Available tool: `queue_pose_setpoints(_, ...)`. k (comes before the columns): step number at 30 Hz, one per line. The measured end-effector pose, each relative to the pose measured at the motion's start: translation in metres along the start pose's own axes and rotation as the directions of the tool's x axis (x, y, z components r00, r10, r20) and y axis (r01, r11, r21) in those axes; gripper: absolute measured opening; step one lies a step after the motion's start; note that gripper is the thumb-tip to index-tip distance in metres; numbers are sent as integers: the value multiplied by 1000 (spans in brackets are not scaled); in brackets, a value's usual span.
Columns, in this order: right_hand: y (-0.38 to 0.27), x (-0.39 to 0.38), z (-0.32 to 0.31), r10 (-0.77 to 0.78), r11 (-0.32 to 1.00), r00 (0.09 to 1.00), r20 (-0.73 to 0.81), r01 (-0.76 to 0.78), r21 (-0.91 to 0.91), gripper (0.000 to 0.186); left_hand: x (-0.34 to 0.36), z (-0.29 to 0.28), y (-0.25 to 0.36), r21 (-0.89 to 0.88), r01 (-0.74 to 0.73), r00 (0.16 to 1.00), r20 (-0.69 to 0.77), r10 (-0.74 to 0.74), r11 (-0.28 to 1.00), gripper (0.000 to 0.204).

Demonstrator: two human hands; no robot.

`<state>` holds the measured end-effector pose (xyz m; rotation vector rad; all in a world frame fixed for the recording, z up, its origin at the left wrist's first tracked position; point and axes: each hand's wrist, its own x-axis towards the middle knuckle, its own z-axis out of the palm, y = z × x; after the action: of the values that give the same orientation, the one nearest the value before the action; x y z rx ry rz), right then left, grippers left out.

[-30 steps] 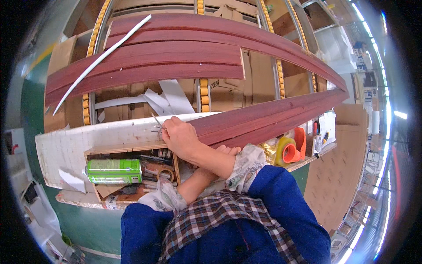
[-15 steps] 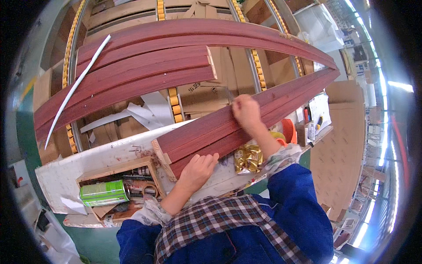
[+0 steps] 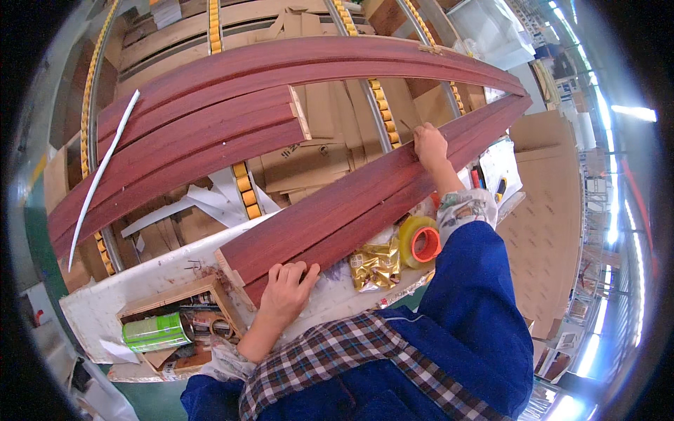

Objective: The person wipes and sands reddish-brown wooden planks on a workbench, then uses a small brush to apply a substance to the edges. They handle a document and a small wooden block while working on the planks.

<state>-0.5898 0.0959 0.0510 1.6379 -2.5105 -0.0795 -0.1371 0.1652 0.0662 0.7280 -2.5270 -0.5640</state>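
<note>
A long dark-red wood-grain board (image 3: 330, 200) with a lengthwise groove slants across the bench in front of me. My left hand (image 3: 284, 291) rests on its near left end, fingers a little apart and bent over the surface. Farther up the same board, at its far edge, my right hand (image 3: 430, 146) is closed on a thin dark stick-like tool (image 3: 405, 125). The tool's tip points away over the gap beyond; its exact kind is too small to make out.
Other red boards (image 3: 210, 133) lie on yellow roller tracks (image 3: 246, 189), one under a white strip (image 3: 105, 175). On the white bench (image 3: 98, 305) are a wooden box (image 3: 228, 302) with a green can (image 3: 156, 332), a gold foil packet (image 3: 375, 266) and a tape roll (image 3: 419, 242). Cardboard (image 3: 547, 224) stands right.
My right hand has moved right and away along the board, with the thin tool in it. My left hand stays at the near end, its fingers now more bent. The tape roll shows more fully.
</note>
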Motion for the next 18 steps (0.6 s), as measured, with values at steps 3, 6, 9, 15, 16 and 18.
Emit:
queue_pose_setpoints(3,-25,-11,-6,-49,999,995,88,49,3,12,-3,3,-1,18,8,999,36,-8,1000,34)
queue_pose_setpoints(6,-91,-34,-14,-108,988,982,155,88,130,6,-2,1,2,32,24,998,54,-26,999,33)
queue_pose_setpoints(9,-163,-73,-17,-209,916,975,-71,220,334,7,-1,0,3,41,28,998,54,-30,999,32)
queue_pose_setpoints(15,-289,-128,-44,-430,612,891,-144,405,679,5,2,-1,3,69,13,997,69,-18,998,31)
queue_pose_setpoints(16,-288,-129,-42,-418,591,894,-161,402,700,4,0,1,2,79,8,998,61,-13,997,31)
queue_pose_setpoints(18,-275,-125,-37,-380,609,910,-167,383,694,4,1,3,2,88,5,999,52,-9,996,31)
